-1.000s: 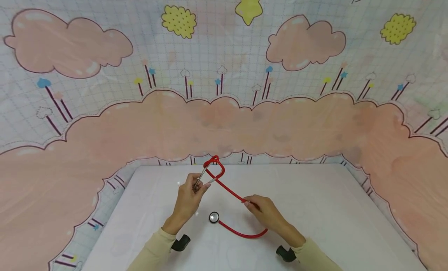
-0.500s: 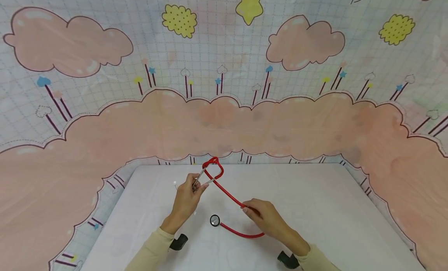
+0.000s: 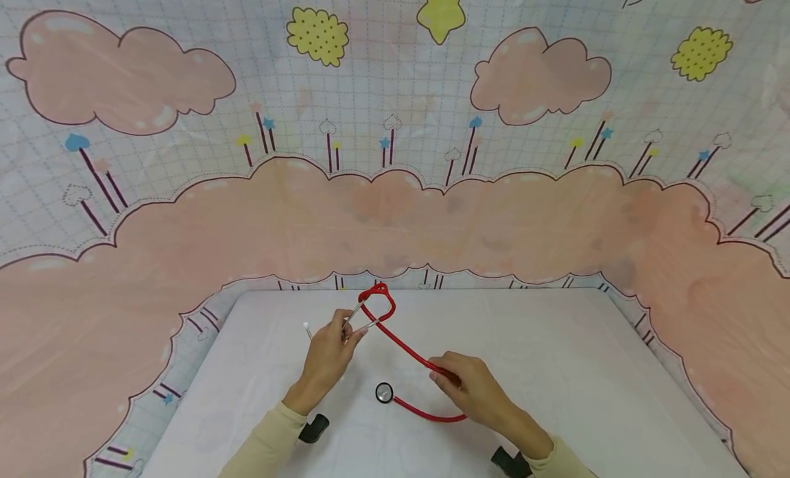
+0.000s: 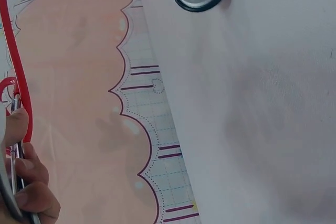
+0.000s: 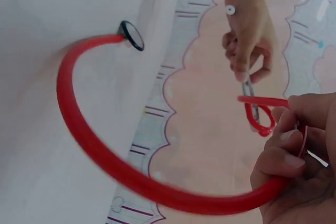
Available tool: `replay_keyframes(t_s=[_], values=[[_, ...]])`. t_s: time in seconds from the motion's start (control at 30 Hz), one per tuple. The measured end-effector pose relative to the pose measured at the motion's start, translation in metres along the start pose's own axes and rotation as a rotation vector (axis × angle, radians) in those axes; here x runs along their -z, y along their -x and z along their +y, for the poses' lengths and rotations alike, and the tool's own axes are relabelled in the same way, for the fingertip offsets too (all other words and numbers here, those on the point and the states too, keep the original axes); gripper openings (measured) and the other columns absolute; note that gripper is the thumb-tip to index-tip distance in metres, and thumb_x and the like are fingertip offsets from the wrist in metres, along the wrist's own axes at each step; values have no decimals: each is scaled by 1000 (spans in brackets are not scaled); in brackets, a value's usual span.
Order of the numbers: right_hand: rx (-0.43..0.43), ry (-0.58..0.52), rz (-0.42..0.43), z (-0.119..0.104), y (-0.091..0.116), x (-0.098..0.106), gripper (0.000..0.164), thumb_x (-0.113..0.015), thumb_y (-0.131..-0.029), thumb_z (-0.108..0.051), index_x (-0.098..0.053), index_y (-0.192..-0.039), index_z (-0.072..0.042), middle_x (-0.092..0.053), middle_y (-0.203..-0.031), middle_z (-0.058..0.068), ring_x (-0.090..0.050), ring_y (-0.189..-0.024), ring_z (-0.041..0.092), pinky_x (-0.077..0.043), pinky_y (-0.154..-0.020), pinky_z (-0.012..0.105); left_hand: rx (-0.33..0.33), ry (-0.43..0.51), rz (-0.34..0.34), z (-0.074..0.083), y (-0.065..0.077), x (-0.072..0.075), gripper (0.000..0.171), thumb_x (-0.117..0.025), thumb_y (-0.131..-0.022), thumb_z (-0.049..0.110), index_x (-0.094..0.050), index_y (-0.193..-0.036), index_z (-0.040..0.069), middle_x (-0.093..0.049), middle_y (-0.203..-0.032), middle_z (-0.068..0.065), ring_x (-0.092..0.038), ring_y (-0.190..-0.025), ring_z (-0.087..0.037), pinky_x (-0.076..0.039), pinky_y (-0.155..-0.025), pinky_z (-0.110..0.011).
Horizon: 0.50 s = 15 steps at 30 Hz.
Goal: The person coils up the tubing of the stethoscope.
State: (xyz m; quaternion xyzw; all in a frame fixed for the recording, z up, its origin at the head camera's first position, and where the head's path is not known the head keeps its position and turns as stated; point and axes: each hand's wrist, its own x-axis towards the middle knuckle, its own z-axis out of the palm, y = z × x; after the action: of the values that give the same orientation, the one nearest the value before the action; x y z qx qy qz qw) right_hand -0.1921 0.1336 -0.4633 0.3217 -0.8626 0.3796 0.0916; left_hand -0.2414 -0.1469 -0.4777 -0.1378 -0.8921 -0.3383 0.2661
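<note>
A stethoscope with red tubing [image 3: 401, 343] stretches between both hands in the head view. My left hand [image 3: 328, 358] grips its metal ear tubes, and a white eartip [image 3: 306, 326] pokes out past that hand. Beyond the fingers the red tubing makes a loop. Farther along the tube, my right hand [image 3: 472, 390] holds it with curled fingers, as the right wrist view also shows the right hand [image 5: 294, 166] doing. From there the tube curves back to the round silver chest piece [image 3: 384, 393] with a black rim. Whether the chest piece touches the table cannot be told.
A white table [image 3: 568, 354] lies under the hands. Behind and beside it hangs a cloth [image 3: 432, 224] printed with clouds and stars. Dark wrist-worn pieces [image 3: 315, 428] show near both sleeves.
My right hand has shifted slightly right and toward me with the tubing. The chest piece has drifted the same way. My left hand has barely moved and keeps its grip.
</note>
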Motion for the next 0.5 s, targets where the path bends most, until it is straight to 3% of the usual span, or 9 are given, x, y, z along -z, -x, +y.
replay_keyframes(t_s=[0.23, 0.5], values=[[-1, -8, -9, 3, 0, 9, 16, -69, -93, -17, -71, -107, -11, -59, -78, -12, -44, -64, -3, -44, -53, 16, -9, -19, -13, 0, 1, 0, 38, -77, -85, 18, -58, -114, 5, -52, -70, 5, -40, -59, -6, -34, -52, -20], [65, 64, 60, 3, -11, 23, 14, -72, -89, -13, -72, -104, -12, -59, -78, -11, -43, -65, -2, -41, -54, 15, -5, -54, -110, 8, 5, 0, 40, -77, -85, 23, -58, -117, 9, -56, -71, 5, -43, -60, -7, -37, -53, -19]])
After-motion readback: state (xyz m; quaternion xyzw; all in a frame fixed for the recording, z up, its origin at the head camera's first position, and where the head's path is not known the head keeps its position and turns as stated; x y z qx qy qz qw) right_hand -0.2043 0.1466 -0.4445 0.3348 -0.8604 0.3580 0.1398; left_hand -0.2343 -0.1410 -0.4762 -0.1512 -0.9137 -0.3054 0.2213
